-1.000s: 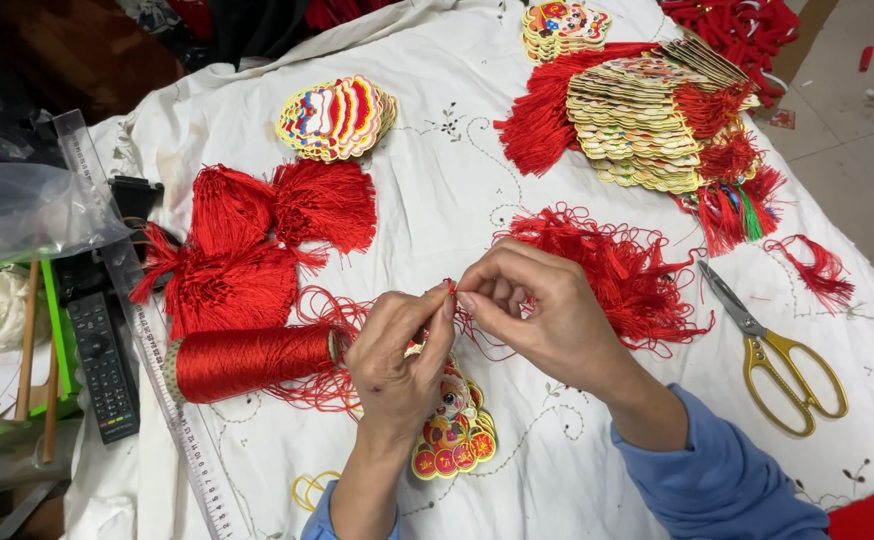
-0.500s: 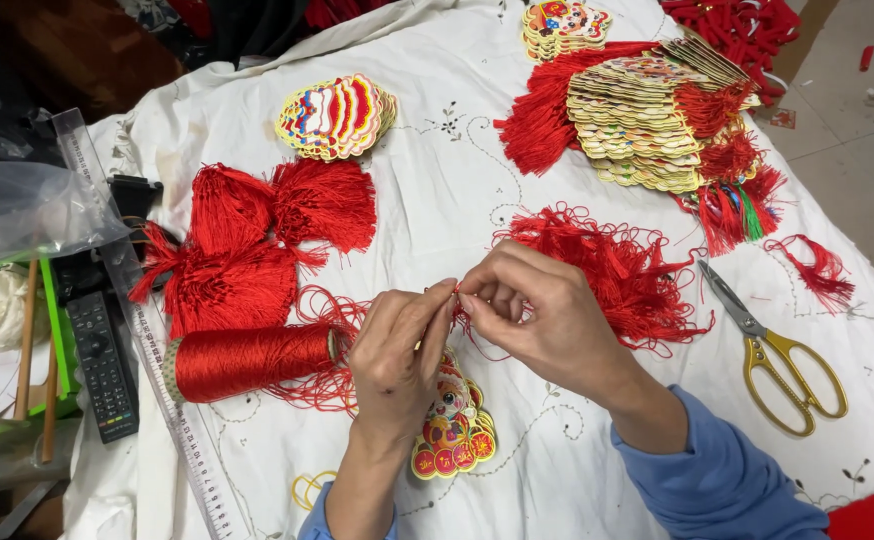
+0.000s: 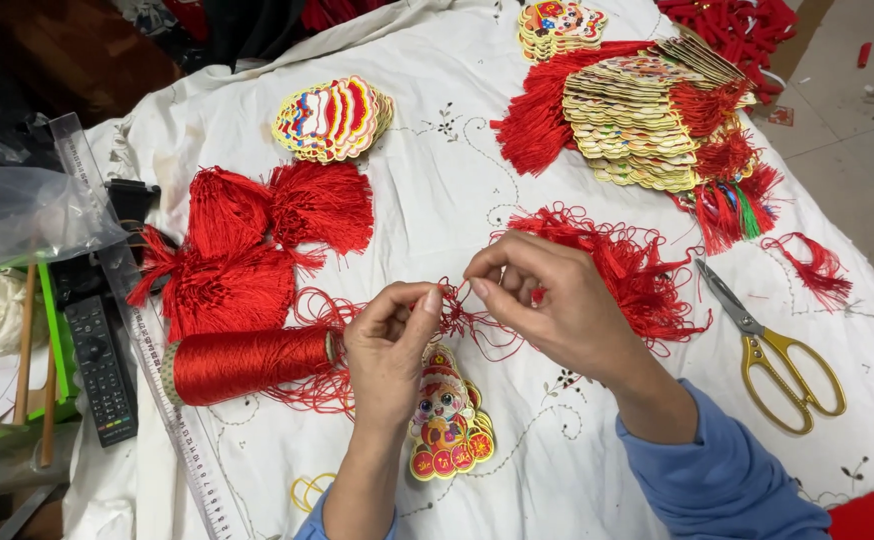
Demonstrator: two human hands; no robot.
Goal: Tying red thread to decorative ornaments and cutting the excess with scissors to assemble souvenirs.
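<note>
A worktop draped in a white embroidered cloth (image 3: 477, 170) fills the scene, strewn with red craft material. At far right lies a fanned stack of gold-edged card ornaments with red tassels (image 3: 647, 120), and left of centre a heap of loose red tassels (image 3: 247, 250); nearer, at the left, a spool of red thread (image 3: 247, 362) lies on its side, its loose thread trailing toward the centre. Both forearms come up from the near edge and meet above the middle of the cloth. The right hand (image 3: 557, 310), in a blue sleeve, is arched with the wrist bent, its thumb and forefinger pinched on a thin red thread (image 3: 457, 318). The left hand (image 3: 392, 345), bare-armed, rises more steeply with its fingers curled and its thumb pressed to the forefinger tip, gripping the same thread just left of the right hand. Directly beneath the hands lies a small colourful figure-shaped card ornament (image 3: 445, 420) flat on the cloth. Yellow-handled scissors (image 3: 772, 350) rest at the right, well apart from the hands.
</note>
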